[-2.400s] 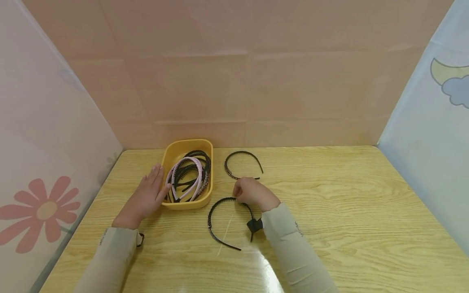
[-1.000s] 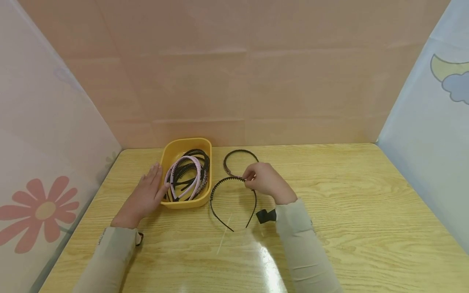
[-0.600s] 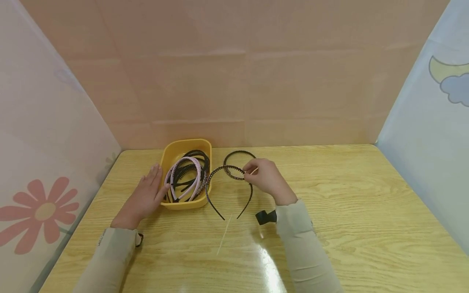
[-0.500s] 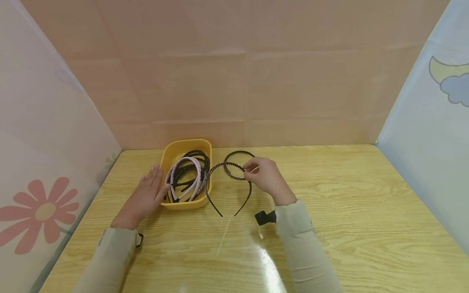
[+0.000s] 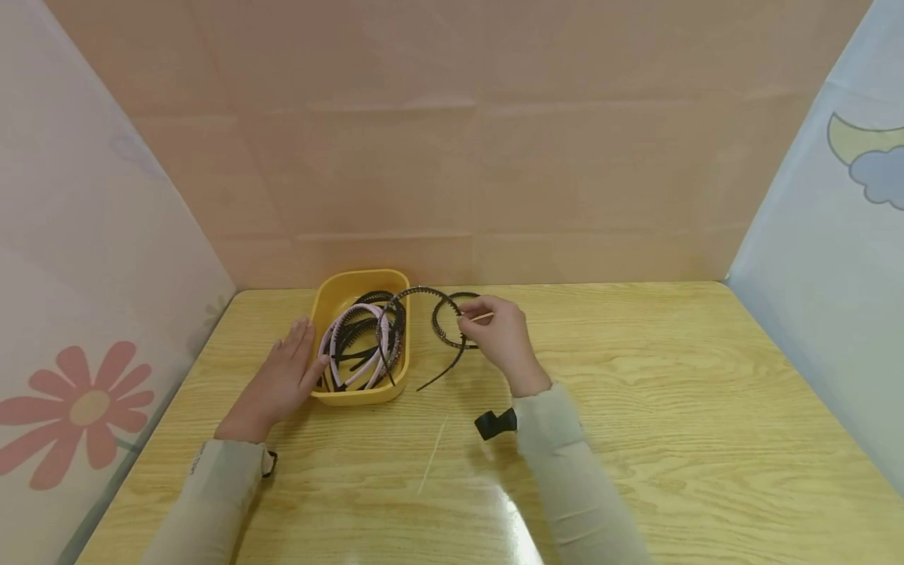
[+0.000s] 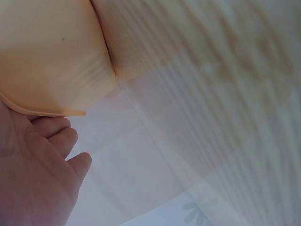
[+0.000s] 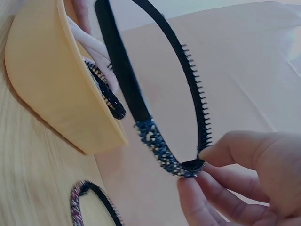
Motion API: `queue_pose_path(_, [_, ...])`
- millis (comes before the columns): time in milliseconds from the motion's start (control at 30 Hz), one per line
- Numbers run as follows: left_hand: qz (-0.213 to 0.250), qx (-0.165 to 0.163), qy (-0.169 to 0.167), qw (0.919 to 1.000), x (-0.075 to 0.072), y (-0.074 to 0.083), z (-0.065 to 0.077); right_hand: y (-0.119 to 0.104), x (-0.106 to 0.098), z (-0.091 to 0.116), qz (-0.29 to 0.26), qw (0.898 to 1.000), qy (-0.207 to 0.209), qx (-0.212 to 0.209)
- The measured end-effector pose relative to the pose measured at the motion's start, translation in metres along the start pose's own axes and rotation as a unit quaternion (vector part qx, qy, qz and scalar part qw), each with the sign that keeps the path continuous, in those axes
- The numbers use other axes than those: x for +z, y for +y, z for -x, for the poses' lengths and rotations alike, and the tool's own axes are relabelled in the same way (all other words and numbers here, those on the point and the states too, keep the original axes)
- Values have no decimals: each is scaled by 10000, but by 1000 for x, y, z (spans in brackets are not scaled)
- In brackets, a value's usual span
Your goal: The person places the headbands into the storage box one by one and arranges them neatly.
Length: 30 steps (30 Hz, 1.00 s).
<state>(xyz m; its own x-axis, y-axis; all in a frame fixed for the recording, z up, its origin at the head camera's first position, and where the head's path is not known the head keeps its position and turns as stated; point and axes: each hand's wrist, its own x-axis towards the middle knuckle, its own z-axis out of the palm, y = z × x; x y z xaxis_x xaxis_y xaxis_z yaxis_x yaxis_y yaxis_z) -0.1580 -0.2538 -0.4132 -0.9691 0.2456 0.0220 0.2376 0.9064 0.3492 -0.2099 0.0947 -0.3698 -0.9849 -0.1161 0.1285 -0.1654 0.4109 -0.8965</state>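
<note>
My right hand pinches a toothed black headband between thumb and fingers, holding it up beside the yellow bin. In the right wrist view, the held headband has blue and white sparkly beads by the fingertips. One of its ends overlaps the bin in the head view. Inside the bin lie a pink headband and several black ones. My left hand rests along the bin's left side, fingers extended and thumb at the rim. The left wrist view shows those fingers below the bin's edge.
Another black headband lies on the wooden table behind the right hand; the right wrist view shows reddish sparkles on this headband. A pink backdrop stands behind the table, with pale panels on both sides.
My right hand has lifted the black headband off the table and carried it up and left, towards the bin. My left hand has stayed at the bin.
</note>
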Motion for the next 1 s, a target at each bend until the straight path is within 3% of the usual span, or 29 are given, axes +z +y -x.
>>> queue_pose_path(367, [-26,27,24,10000,0,1,-1,-11,25,-17,-437,9987,246,-100])
queue_pose_path(1000, [8,28,-17,10000,-1,4,-3,-43,70,-35,53,9990,75,-442])
